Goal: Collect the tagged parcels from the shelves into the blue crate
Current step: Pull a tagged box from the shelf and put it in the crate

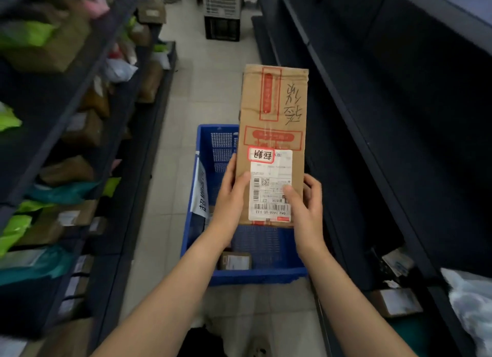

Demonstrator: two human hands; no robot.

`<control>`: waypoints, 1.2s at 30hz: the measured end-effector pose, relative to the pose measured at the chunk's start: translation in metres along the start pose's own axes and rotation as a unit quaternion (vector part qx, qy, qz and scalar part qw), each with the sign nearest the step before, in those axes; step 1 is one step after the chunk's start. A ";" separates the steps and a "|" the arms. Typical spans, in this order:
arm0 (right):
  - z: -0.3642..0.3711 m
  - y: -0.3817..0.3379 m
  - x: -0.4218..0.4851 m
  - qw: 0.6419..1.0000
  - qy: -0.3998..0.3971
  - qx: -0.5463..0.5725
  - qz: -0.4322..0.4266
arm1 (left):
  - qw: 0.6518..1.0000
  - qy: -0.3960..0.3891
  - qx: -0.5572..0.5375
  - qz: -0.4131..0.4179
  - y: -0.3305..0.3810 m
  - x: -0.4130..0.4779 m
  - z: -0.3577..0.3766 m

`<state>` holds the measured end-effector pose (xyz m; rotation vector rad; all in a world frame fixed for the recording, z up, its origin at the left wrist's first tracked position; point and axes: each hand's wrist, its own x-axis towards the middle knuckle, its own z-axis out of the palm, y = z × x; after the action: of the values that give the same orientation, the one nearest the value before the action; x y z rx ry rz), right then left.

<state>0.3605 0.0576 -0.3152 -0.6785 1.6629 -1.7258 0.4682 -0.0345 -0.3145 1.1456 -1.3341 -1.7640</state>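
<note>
Both forearms reach forward; the left hand [230,194] and right hand [306,205] clasp the near end of a long, creased brown cardboard parcel [273,133] with a white shipping label and red-bordered tag [261,155]. It is held above the perforated blue plastic crate [210,154] on the aisle floor. Lowering it in looks next.

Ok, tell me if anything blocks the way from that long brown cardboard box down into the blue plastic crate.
Nothing visible does. The long brown cardboard box is held by the left hand and right hand directly over the blue plastic crate, whose top is open; only a small brown parcel lies on its floor.
</note>
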 end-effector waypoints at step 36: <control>0.008 0.616 0.288 0.952 0.082 -0.094 0.279 | 0.973 0.034 0.005 -0.230 -0.556 0.394 -0.031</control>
<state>0.2327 -0.1597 -0.9473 -0.1148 1.9170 -1.2520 0.3402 -0.2342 -0.9543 1.6042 -1.0963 -2.0109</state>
